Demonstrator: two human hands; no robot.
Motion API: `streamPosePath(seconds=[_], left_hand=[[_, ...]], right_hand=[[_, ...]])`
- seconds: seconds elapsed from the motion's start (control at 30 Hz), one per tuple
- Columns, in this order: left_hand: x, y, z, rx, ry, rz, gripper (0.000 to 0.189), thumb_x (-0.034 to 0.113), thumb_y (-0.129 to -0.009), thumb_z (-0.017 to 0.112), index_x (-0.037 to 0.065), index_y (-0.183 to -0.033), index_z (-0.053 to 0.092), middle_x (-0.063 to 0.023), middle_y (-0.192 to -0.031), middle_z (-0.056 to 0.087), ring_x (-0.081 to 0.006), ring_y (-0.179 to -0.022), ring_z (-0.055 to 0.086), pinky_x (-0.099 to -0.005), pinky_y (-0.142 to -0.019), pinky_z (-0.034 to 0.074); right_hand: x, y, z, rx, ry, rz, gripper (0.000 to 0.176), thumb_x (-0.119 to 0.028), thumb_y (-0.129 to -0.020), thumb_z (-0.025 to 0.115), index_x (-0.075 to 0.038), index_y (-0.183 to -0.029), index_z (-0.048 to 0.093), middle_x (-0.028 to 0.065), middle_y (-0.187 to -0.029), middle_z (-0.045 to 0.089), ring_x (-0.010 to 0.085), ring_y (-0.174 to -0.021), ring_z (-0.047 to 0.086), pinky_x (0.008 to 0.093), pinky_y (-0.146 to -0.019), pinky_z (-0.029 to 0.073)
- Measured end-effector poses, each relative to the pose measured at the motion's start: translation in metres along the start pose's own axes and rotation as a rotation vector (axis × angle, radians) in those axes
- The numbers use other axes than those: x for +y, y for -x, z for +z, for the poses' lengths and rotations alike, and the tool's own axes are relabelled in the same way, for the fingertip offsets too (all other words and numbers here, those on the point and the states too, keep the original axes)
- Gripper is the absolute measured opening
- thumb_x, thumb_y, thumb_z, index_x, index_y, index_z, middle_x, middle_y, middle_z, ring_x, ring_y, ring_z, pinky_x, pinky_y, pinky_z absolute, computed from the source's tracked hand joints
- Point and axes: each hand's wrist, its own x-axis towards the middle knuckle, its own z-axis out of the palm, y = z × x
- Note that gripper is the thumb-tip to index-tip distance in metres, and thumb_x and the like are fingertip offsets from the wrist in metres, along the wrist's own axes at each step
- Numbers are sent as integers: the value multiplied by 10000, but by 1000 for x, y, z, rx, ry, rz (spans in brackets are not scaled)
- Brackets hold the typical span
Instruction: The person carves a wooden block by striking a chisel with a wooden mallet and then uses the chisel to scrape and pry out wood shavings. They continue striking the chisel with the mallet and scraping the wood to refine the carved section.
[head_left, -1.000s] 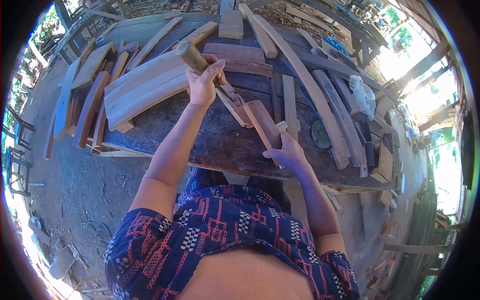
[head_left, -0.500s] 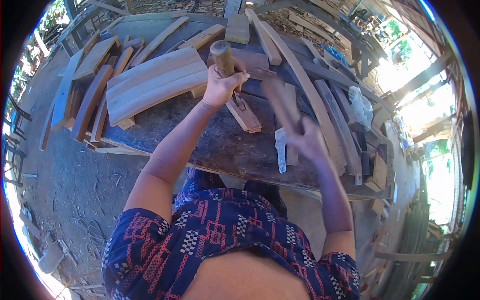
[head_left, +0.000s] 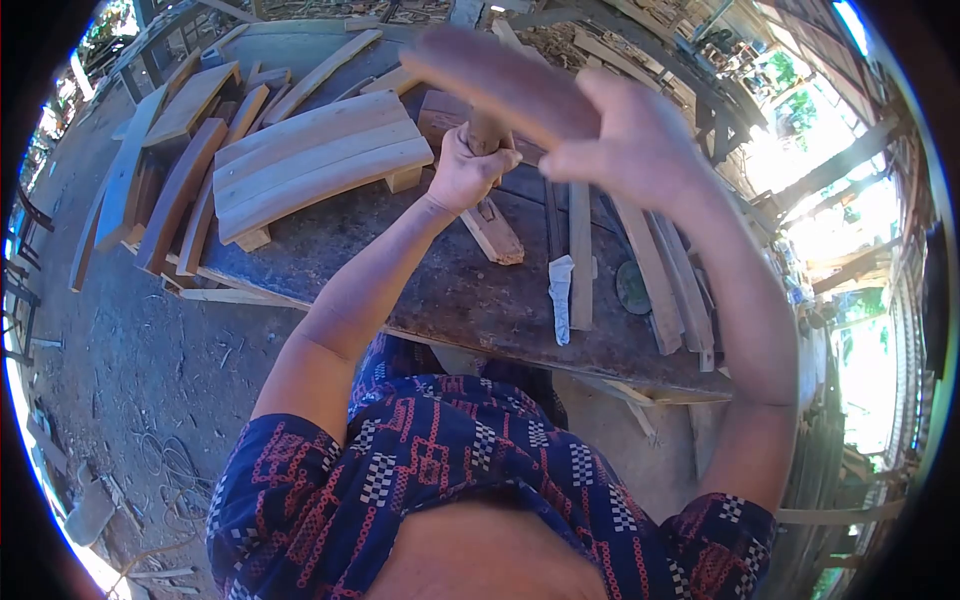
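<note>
My left hand (head_left: pixel 468 172) is closed around the round wooden handle of a chisel (head_left: pixel 487 133), held upright over a short wooden piece (head_left: pixel 494 236). A slot is cut into that piece, which lies on the dark worktable (head_left: pixel 440 295); my fist hides part of the chisel's lower end. Raised to the right, my right hand (head_left: pixel 640 140) grips a thick length of wood (head_left: pixel 500 85), blurred by motion. In this view it overlaps the top of the chisel handle.
Left of the chisel rests a curved slatted panel (head_left: pixel 320 165). Beside the slotted piece lie a tool with a white-wrapped handle (head_left: pixel 561 300) and a wooden strip (head_left: pixel 581 270). A round greenish disc (head_left: pixel 632 287) and long boards (head_left: pixel 655 280) are at the right.
My right hand has risen up and forward with the length of wood, from low at the right to above the chisel. My left hand stays on the chisel, its handle now partly covered.
</note>
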Motion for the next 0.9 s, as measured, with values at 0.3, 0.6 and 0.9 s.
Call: streamPosePath(seconds=[0.3,0.6,0.9], left_hand=[[-2,2,1,-5,-43,15,118,42,-723,670,48,-731,552,15,-619,533,-53,-509,480,-231,-472,402],[0,0,8,13,-35,-26,130,29,-717,677,43,-745,551,17,-616,529,-53,-512,482,-232,-480,401],[-2,1,6,-16,-44,2,137,68,-715,689,47,-725,554,19,-611,527,-55,-515,477,-226,-478,396]], right_hand=[[7,1,20,230,-262,-172,467,-312,-656,734,-26,-989,573,49,-838,605,164,-784,593,322,-690,464],[6,14,-18,578,-903,-303,500,-292,-649,743,-17,-1041,597,72,-866,636,160,-787,625,292,-694,486],[61,23,49,143,-754,191,611,-284,-624,781,40,-1084,545,125,-896,640,216,-816,637,340,-734,493]])
